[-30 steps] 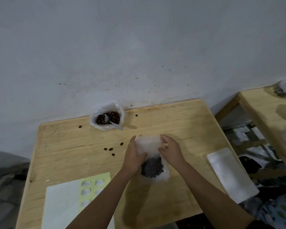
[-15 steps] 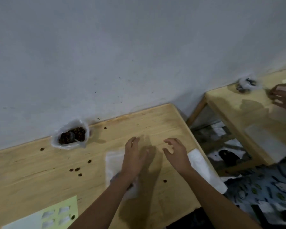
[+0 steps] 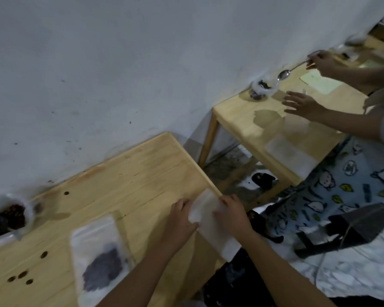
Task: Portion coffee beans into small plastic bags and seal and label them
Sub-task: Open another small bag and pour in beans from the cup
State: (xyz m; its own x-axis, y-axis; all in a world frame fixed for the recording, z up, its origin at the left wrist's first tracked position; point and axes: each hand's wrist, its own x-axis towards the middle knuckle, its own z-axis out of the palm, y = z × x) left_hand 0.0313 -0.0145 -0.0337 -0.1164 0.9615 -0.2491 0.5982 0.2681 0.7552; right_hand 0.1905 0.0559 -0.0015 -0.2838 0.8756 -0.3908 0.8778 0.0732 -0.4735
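One filled bag (image 3: 100, 260) lies flat by the table's (image 3: 142, 173) front edge, let go. Whether it is sealed can't be told, and no label shows on it. Further portions remain. Both hands have moved from the table's middle, where the left lay on that bag, to the empty-bag stack (image 3: 211, 224) overhanging the right edge. The right hand (image 3: 231, 216) rests on top, fingers relaxed. The left hand (image 3: 180, 222) touches the stack's left edge; whether it pinches is unclear. The supply bag (image 3: 9, 216) sits at the back-left, and loose beans (image 3: 20, 275) lie scattered at the left.
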